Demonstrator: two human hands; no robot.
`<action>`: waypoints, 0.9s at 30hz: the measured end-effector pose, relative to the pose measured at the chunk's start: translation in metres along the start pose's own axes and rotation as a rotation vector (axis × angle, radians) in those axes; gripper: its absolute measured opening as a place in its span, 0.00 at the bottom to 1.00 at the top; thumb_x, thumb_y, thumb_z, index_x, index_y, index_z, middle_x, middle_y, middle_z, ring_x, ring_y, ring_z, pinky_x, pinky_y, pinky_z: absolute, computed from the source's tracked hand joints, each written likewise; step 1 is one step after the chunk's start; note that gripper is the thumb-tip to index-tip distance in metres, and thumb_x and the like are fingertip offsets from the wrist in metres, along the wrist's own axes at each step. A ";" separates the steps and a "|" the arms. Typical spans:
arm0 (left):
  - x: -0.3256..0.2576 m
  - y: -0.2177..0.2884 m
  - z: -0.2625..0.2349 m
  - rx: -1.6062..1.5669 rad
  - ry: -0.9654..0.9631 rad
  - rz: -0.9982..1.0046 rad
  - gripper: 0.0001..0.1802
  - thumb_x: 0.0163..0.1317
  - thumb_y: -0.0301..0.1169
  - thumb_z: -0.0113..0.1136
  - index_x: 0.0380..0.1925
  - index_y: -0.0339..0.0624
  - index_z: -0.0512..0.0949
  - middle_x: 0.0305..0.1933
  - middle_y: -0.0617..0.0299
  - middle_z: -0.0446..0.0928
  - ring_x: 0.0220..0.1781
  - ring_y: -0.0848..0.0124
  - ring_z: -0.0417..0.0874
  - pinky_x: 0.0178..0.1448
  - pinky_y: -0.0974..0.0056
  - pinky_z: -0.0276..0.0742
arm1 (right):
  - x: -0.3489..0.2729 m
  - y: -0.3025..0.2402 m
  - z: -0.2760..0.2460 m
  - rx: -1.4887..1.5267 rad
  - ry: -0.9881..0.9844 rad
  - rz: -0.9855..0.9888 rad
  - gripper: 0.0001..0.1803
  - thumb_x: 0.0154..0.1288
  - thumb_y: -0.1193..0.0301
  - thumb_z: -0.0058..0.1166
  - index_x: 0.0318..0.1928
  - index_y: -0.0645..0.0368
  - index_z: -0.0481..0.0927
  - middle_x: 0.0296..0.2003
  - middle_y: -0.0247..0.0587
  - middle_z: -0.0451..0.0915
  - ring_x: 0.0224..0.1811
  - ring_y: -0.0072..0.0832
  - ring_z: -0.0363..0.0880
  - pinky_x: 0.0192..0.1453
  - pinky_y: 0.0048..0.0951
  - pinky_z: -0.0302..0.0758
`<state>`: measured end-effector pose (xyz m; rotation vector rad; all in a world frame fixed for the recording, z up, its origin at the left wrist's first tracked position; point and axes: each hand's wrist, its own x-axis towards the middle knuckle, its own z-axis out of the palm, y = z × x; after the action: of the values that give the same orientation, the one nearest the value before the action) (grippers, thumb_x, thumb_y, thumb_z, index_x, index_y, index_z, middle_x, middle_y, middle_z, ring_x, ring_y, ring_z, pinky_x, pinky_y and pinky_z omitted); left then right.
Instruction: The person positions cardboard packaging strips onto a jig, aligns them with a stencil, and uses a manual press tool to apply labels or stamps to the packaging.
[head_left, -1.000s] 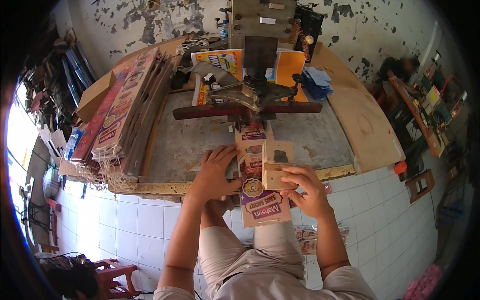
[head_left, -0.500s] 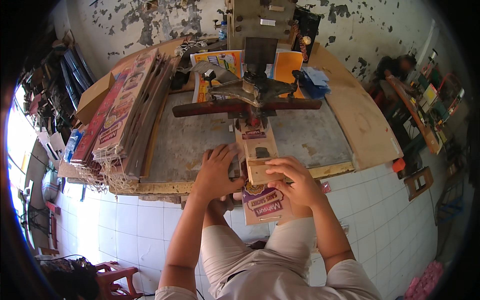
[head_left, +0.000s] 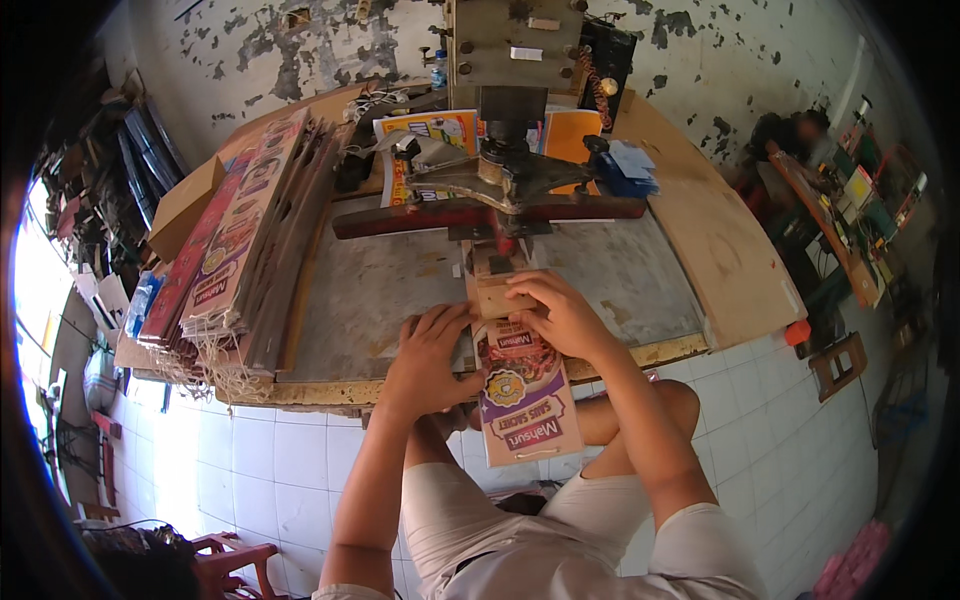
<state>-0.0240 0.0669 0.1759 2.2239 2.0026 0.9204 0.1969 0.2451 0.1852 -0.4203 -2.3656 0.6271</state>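
A long printed card strip (head_left: pixel 528 405) in beige, purple and red lies beneath the press head (head_left: pixel 505 185), and its near end overhangs the table's front edge. A short cord loop shows at that end. On top of the strip is a pale wooden block (head_left: pixel 497 299), with the fingers of my right hand (head_left: pixel 557 312) closed around its right side. My left hand (head_left: pixel 428 360) lies open along the strip's left edge, thumb close to or touching it. The strip's far end is hidden under the press.
A stack of similar printed strips (head_left: pixel 240 250) with dangling cords stands at the left of the grey tabletop (head_left: pixel 370 290). Bright printed sheets (head_left: pixel 572 150) lie behind the press. A brown board (head_left: pixel 720 240) covers the right side. Someone (head_left: pixel 805 130) sits at the far right.
My right hand has pushed the wooden block away from me toward the press, uncovering more of the strip. The strip's near end sits slightly closer to me. My left hand stays nearly in place.
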 end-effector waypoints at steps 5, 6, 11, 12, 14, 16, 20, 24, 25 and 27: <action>0.001 0.000 0.001 -0.021 -0.016 -0.026 0.46 0.53 0.49 0.75 0.73 0.42 0.79 0.81 0.51 0.76 0.85 0.49 0.71 0.85 0.34 0.61 | 0.001 0.004 0.005 -0.005 0.039 -0.002 0.18 0.69 0.74 0.75 0.57 0.57 0.85 0.66 0.39 0.84 0.70 0.46 0.81 0.72 0.46 0.82; 0.000 0.000 0.001 -0.022 -0.023 -0.032 0.46 0.53 0.49 0.75 0.73 0.43 0.79 0.81 0.51 0.76 0.85 0.49 0.71 0.85 0.34 0.61 | -0.001 0.005 0.008 0.010 0.045 0.010 0.18 0.69 0.74 0.75 0.57 0.57 0.85 0.66 0.38 0.84 0.70 0.46 0.81 0.71 0.46 0.82; 0.001 0.000 0.000 -0.010 -0.031 -0.029 0.47 0.52 0.48 0.76 0.73 0.43 0.79 0.81 0.52 0.76 0.85 0.50 0.71 0.85 0.33 0.61 | -0.002 0.005 0.009 0.027 0.045 0.013 0.19 0.69 0.75 0.74 0.57 0.57 0.85 0.66 0.38 0.84 0.69 0.47 0.81 0.70 0.47 0.84; 0.001 0.001 0.000 -0.011 -0.034 -0.031 0.47 0.51 0.48 0.76 0.73 0.43 0.79 0.81 0.52 0.76 0.85 0.50 0.71 0.85 0.33 0.61 | -0.002 0.004 0.008 0.023 0.041 0.010 0.19 0.69 0.75 0.74 0.57 0.56 0.85 0.66 0.38 0.84 0.69 0.47 0.81 0.70 0.47 0.84; 0.000 0.001 0.000 -0.007 -0.039 -0.036 0.47 0.51 0.48 0.76 0.73 0.43 0.79 0.81 0.53 0.76 0.85 0.50 0.71 0.85 0.33 0.61 | -0.002 0.005 0.009 0.022 0.039 0.000 0.19 0.68 0.75 0.74 0.58 0.56 0.85 0.66 0.38 0.84 0.69 0.47 0.81 0.69 0.47 0.85; 0.003 0.002 0.000 -0.010 -0.043 -0.036 0.47 0.52 0.48 0.76 0.73 0.43 0.79 0.81 0.53 0.76 0.85 0.50 0.71 0.85 0.33 0.61 | -0.002 0.009 0.007 0.016 0.042 -0.015 0.19 0.68 0.76 0.74 0.58 0.56 0.85 0.66 0.38 0.84 0.69 0.47 0.81 0.69 0.47 0.85; 0.005 0.006 -0.004 0.000 -0.050 -0.038 0.46 0.52 0.46 0.76 0.73 0.45 0.79 0.82 0.54 0.76 0.85 0.51 0.71 0.85 0.35 0.61 | -0.002 0.006 0.005 -0.002 0.045 -0.001 0.20 0.68 0.76 0.74 0.58 0.55 0.85 0.66 0.38 0.82 0.69 0.48 0.80 0.70 0.49 0.83; 0.003 0.004 -0.004 -0.016 -0.035 -0.046 0.46 0.51 0.44 0.76 0.73 0.46 0.78 0.83 0.56 0.76 0.85 0.51 0.71 0.85 0.36 0.61 | -0.003 0.000 0.005 -0.135 0.083 -0.061 0.22 0.66 0.75 0.75 0.60 0.53 0.87 0.66 0.38 0.80 0.68 0.48 0.80 0.71 0.49 0.80; 0.002 0.004 -0.004 -0.011 -0.039 -0.051 0.46 0.51 0.44 0.77 0.74 0.46 0.78 0.83 0.56 0.76 0.85 0.51 0.71 0.85 0.36 0.61 | -0.003 0.000 0.004 -0.169 0.086 -0.076 0.23 0.65 0.75 0.76 0.60 0.53 0.87 0.65 0.37 0.80 0.68 0.47 0.80 0.71 0.49 0.79; 0.003 0.006 -0.004 -0.002 -0.047 -0.060 0.47 0.51 0.45 0.77 0.74 0.46 0.78 0.83 0.56 0.76 0.85 0.51 0.71 0.85 0.36 0.61 | -0.005 0.004 0.005 -0.167 0.092 -0.076 0.24 0.64 0.76 0.76 0.61 0.53 0.88 0.64 0.37 0.80 0.67 0.46 0.80 0.71 0.48 0.79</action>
<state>-0.0206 0.0670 0.1825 2.1504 2.0355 0.8558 0.1978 0.2444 0.1774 -0.4199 -2.3423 0.3690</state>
